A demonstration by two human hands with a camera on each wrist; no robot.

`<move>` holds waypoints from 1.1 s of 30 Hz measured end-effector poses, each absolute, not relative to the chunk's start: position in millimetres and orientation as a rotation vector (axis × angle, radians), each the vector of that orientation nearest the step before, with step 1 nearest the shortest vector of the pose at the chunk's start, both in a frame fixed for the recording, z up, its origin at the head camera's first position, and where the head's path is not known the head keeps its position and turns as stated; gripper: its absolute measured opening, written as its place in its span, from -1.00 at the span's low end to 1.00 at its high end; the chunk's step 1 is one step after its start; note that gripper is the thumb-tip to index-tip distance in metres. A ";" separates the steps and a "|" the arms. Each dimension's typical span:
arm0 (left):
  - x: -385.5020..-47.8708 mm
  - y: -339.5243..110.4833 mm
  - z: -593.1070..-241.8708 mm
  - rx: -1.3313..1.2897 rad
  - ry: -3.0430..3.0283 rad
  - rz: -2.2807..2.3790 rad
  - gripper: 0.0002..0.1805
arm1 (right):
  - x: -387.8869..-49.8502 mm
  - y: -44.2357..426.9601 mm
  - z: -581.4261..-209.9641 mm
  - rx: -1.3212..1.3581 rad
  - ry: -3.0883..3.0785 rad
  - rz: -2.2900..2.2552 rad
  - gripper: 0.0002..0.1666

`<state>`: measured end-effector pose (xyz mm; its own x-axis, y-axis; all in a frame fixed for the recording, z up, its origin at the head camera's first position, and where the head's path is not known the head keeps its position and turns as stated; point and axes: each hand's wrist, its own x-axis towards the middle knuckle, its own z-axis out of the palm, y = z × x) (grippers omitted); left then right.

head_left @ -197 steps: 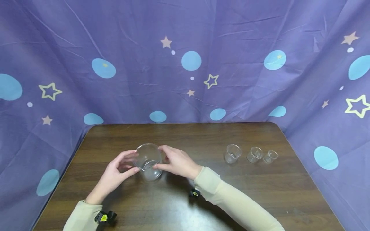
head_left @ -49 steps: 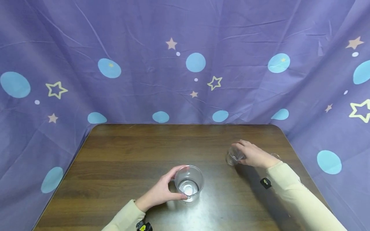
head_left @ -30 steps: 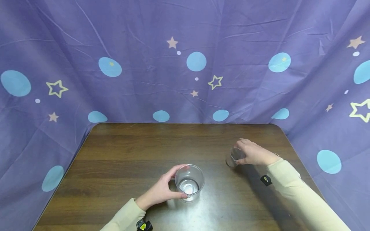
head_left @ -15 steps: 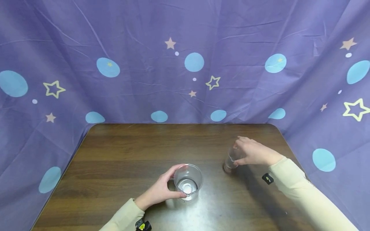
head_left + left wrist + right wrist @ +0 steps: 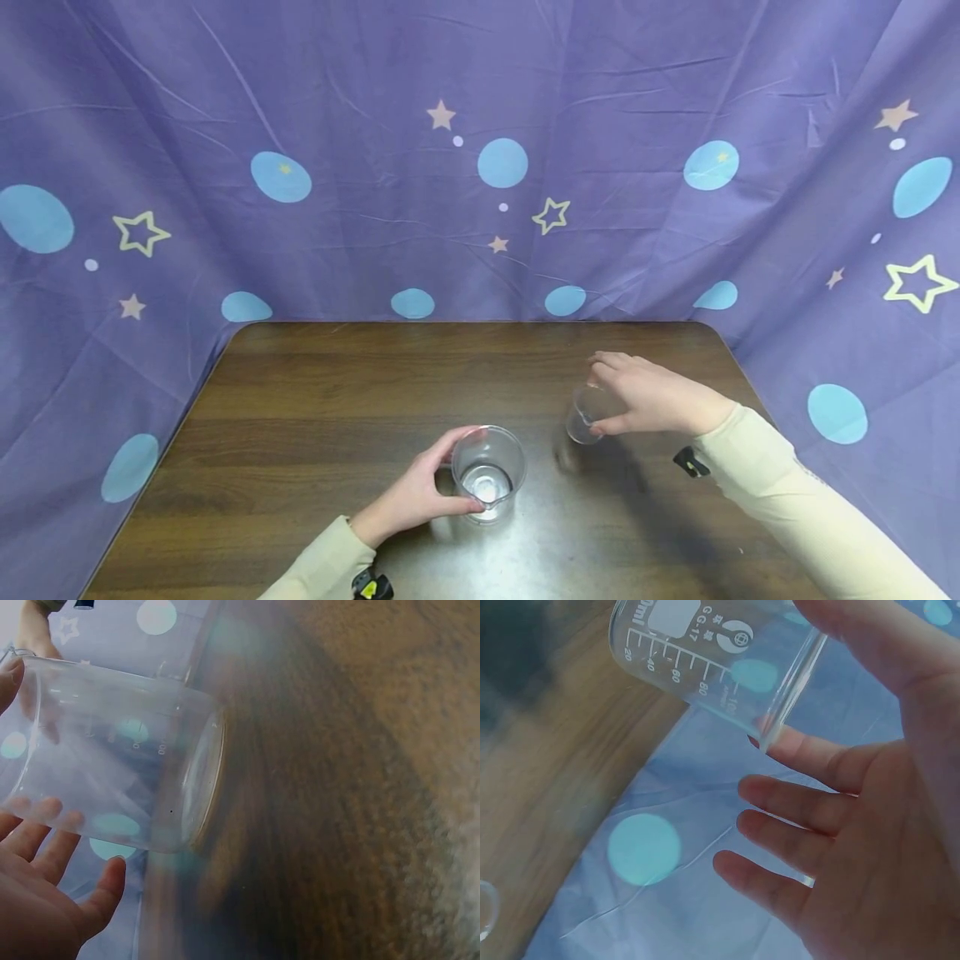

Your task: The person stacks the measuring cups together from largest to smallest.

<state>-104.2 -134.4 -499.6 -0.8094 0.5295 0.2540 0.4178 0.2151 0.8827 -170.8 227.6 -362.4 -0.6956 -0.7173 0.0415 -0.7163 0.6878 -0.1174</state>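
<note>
In the head view my left hand (image 5: 416, 496) grips the side of a large clear beaker (image 5: 487, 475) standing upright near the table's front middle. Its thumb and fingers lie on opposite sides of the rim; the left wrist view also shows the beaker (image 5: 120, 757) and the hand (image 5: 45, 892). To the right, my right hand (image 5: 656, 396) pinches a smaller beaker (image 5: 582, 421), held just above the wood. Printed white graduations mark this beaker (image 5: 697, 656) in the right wrist view, where thumb and forefinger of the hand (image 5: 870, 802) hold its rim, other fingers extended.
The brown wooden table (image 5: 322, 383) ends at a purple curtain (image 5: 337, 192) with blue dots and stars. Part of another clear glass rim (image 5: 489, 909) shows at the lower left of the right wrist view. My right sleeve (image 5: 795, 500) covers the table's right side.
Both hands were on the large beaker farther left; it now stands nearer the middle with only my left hand on it. My right hand has taken the smaller beaker, lifted it and moved slightly left.
</note>
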 end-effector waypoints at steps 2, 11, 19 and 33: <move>-103.9 -134.3 -498.8 0.925 2.367 1.670 0.00 | -168.9 223.5 -358.0 -1.250 2.873 -0.207 -0.38; -103.5 -134.8 -500.0 0.908 2.381 1.662 -0.01 | -167.0 205.1 -342.7 -1.319 2.862 -0.205 -0.36; -103.1 -135.1 -500.1 0.919 2.393 1.647 -0.01 | -163.8 188.1 -331.8 -1.367 2.844 -0.194 -0.36; -103.1 -135.2 -498.6 0.881 2.397 1.616 -0.02 | -157.8 162.0 -323.6 -1.416 2.805 -0.225 -0.29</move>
